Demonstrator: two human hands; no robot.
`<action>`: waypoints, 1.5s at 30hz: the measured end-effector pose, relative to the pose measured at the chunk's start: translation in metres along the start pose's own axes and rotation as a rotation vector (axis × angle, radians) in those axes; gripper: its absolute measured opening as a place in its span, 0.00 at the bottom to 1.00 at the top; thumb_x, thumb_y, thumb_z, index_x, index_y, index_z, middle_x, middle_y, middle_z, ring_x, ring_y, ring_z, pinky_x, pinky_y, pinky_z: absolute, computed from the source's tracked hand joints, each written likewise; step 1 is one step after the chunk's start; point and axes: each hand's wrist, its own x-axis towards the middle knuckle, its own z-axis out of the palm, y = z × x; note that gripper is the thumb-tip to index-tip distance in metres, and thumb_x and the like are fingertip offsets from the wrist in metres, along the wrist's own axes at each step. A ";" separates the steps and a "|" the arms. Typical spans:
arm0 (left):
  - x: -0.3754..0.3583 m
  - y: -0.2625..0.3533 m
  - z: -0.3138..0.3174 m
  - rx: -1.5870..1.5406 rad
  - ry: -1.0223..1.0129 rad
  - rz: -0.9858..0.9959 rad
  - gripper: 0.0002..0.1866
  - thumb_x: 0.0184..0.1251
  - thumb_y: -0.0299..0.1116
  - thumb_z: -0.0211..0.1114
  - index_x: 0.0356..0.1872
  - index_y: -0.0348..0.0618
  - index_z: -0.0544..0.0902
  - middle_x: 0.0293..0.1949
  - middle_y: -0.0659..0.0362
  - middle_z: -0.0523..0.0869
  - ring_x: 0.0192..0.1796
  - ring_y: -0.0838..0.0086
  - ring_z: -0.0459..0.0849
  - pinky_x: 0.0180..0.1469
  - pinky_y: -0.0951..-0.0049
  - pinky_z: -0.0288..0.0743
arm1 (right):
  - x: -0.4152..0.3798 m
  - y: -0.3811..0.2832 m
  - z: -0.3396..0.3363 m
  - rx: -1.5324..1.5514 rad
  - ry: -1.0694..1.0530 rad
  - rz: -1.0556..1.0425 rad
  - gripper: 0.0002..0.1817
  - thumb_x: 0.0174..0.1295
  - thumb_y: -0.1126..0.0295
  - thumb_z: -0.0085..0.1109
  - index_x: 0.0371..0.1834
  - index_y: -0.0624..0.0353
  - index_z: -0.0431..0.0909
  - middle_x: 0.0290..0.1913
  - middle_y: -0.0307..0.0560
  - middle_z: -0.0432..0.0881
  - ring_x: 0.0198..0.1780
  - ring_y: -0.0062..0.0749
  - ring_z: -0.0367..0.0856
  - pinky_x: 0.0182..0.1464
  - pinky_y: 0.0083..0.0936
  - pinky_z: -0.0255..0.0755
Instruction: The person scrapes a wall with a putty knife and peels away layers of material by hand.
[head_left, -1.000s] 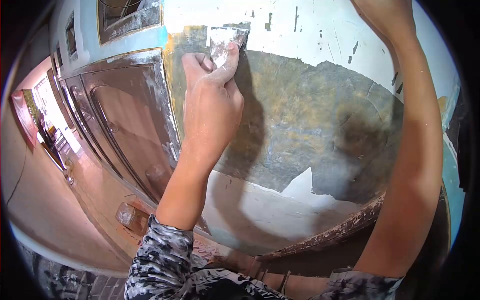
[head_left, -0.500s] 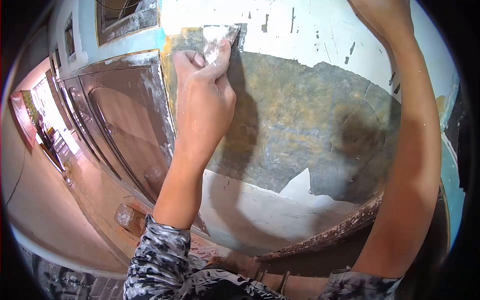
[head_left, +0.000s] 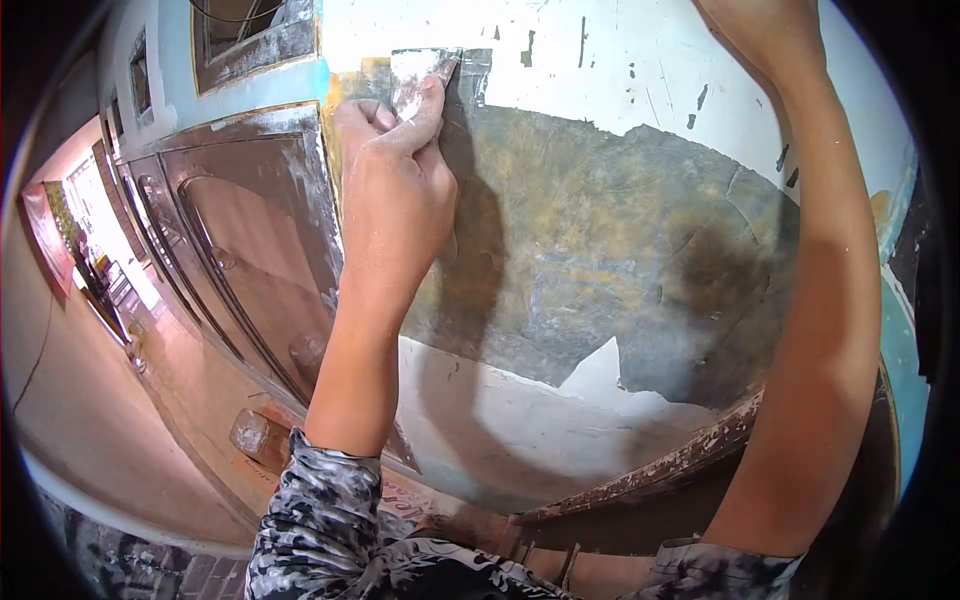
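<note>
My left hand (head_left: 395, 180) grips a putty knife (head_left: 412, 78), its wide blade smeared with white. The blade's far edge lies at the top border of the bare grey-and-yellow patch (head_left: 600, 230), against the wall. Its handle is hidden behind my fingers. My right hand (head_left: 770, 35) is raised at the upper right beside the white paint (head_left: 660, 55); its fingers run out of the picture, so I cannot see whether they hold anything.
A brown panelled door (head_left: 260, 210) in a worn frame stands left of the patch, below a window frame (head_left: 255, 60). Lower left is a clear jar-like container (head_left: 250, 432) near a reddish printed box. A chipped brown edge (head_left: 650, 475) slants below the wall.
My left hand and the putty knife have shifted slightly left along the top of the bare patch. My right arm has hardly moved.
</note>
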 end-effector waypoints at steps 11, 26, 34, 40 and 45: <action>-0.003 -0.004 -0.004 0.000 -0.022 -0.010 0.22 0.70 0.20 0.63 0.63 0.46 0.88 0.40 0.48 0.75 0.46 0.60 0.73 0.58 0.66 0.73 | 0.001 -0.002 -0.003 -0.020 -0.022 -0.008 0.23 0.67 0.55 0.65 0.61 0.53 0.85 0.72 0.50 0.77 0.75 0.47 0.69 0.77 0.46 0.58; -0.042 -0.004 -0.001 -0.132 -0.051 0.016 0.24 0.66 0.17 0.67 0.62 0.48 0.88 0.41 0.48 0.70 0.46 0.59 0.73 0.54 0.70 0.72 | 0.002 -0.004 0.002 -0.061 -0.004 0.012 0.22 0.66 0.55 0.67 0.60 0.52 0.85 0.71 0.48 0.78 0.74 0.46 0.70 0.76 0.45 0.58; -0.049 -0.003 0.013 -0.166 -0.003 -0.021 0.25 0.65 0.15 0.67 0.62 0.48 0.89 0.42 0.50 0.68 0.45 0.63 0.72 0.51 0.74 0.71 | 0.003 -0.006 0.002 -0.050 -0.011 0.016 0.23 0.66 0.56 0.67 0.61 0.53 0.85 0.71 0.48 0.78 0.74 0.45 0.70 0.76 0.45 0.58; -0.048 0.000 0.014 -0.182 -0.007 -0.016 0.25 0.65 0.13 0.66 0.61 0.47 0.89 0.40 0.51 0.68 0.43 0.63 0.72 0.49 0.74 0.71 | 0.003 -0.004 0.003 -0.082 -0.002 0.010 0.23 0.65 0.56 0.68 0.61 0.53 0.85 0.71 0.48 0.78 0.74 0.45 0.70 0.76 0.45 0.58; -0.046 0.000 0.015 -0.136 -0.002 0.002 0.25 0.65 0.14 0.66 0.61 0.45 0.89 0.37 0.52 0.67 0.41 0.63 0.70 0.48 0.71 0.71 | 0.005 -0.008 0.002 -0.106 -0.025 0.022 0.24 0.66 0.55 0.67 0.62 0.53 0.84 0.72 0.48 0.78 0.74 0.45 0.70 0.76 0.44 0.58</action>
